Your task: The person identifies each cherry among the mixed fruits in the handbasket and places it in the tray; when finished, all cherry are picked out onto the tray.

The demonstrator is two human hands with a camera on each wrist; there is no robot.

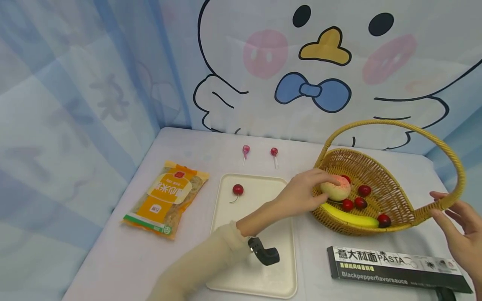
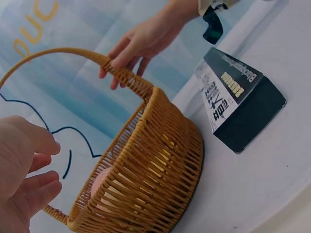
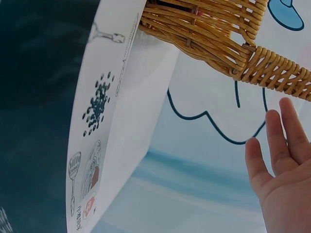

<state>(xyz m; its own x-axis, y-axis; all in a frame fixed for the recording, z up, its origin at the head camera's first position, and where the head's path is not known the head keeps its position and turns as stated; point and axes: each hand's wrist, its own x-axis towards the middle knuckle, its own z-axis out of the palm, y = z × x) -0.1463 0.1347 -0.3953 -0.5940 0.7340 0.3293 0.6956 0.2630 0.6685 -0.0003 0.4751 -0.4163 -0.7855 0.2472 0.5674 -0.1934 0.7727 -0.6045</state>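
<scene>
A wicker basket (image 1: 391, 175) with a tall arched handle stands at the right of the table. Inside it lie a peach (image 1: 340, 190), a banana (image 1: 350, 217) and several cherries (image 1: 360, 203). My left hand (image 1: 301, 190) reaches over the basket's left rim, its fingers overlapping the peach in the head view. The left wrist view shows that hand (image 2: 22, 170) with loosely bent fingers, while the peach (image 2: 104, 187) sits lower behind the wicker. At the handle's right base, my right hand (image 1: 465, 230) holds the handle (image 2: 133, 82) between thumb and forefinger; its other fingers extend freely.
A black-and-white pasta box (image 1: 399, 269) lies in front of the basket. Left of it is a cream tray (image 1: 256, 280) with one cherry (image 1: 238, 190) on it. Two lollipops (image 1: 246, 149) lie behind the tray, and an orange food packet (image 1: 167, 198) lies farther left.
</scene>
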